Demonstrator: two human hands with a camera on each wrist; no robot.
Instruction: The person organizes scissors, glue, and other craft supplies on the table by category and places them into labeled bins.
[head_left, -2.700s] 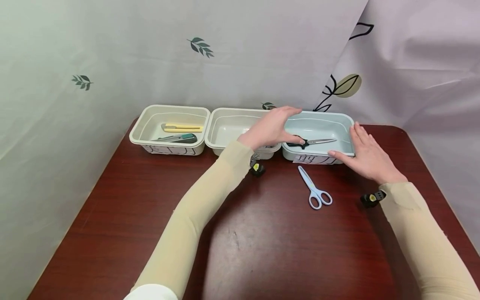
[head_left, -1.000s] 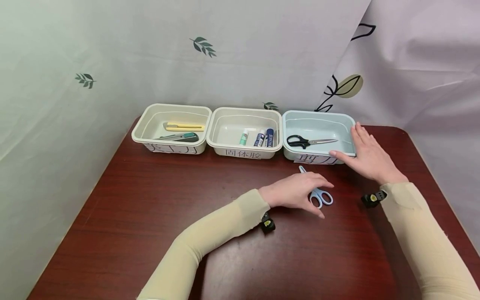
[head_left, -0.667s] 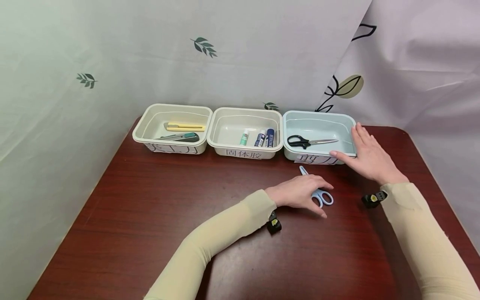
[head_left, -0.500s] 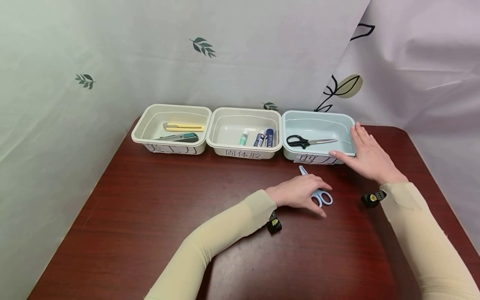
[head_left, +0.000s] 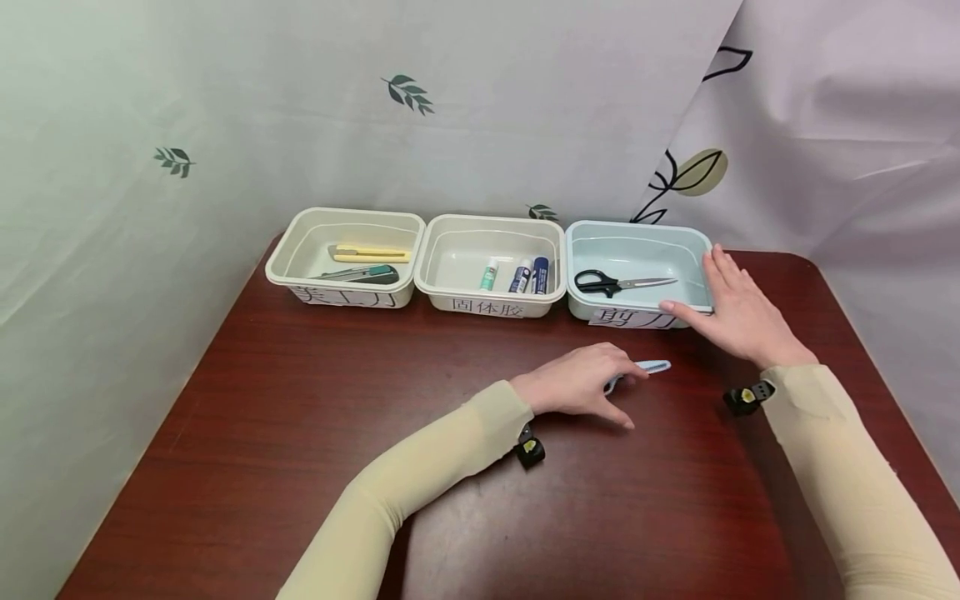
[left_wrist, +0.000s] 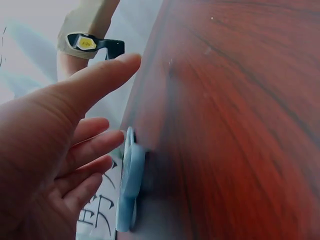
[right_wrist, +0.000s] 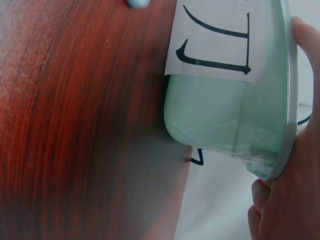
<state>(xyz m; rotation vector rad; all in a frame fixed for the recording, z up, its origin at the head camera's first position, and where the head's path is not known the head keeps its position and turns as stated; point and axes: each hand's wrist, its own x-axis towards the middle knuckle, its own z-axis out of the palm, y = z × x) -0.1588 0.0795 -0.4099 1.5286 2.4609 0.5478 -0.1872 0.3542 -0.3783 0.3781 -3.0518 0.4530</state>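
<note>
Light-blue scissors (head_left: 654, 366) lie on the table, blade end toward the right, with their handles mostly hidden under my left hand (head_left: 581, 382). That hand has its thumb spread away from the fingers. In the left wrist view the fingertips sit close beside the scissors (left_wrist: 132, 175); whether they touch is hard to tell. My right hand (head_left: 742, 317) rests on the right end of a light-blue bin (head_left: 637, 233), thumb on the front rim, fingers straight along the side. Black-handled scissors (head_left: 609, 285) lie inside this bin.
Left of the blue bin stands a cream bin (head_left: 487, 223) with several glue sticks (head_left: 520, 278). Farther left, another cream bin (head_left: 352, 217) holds a yellow utility knife (head_left: 369, 253) and a green-and-black one (head_left: 367, 274). Labels face front. A patterned cloth (head_left: 465, 100) hangs behind.
My left hand came from the bins down to the light-blue scissors. The scissors have since swung round, their blades now pointing right instead of toward the bins. My right hand has stayed put.
</note>
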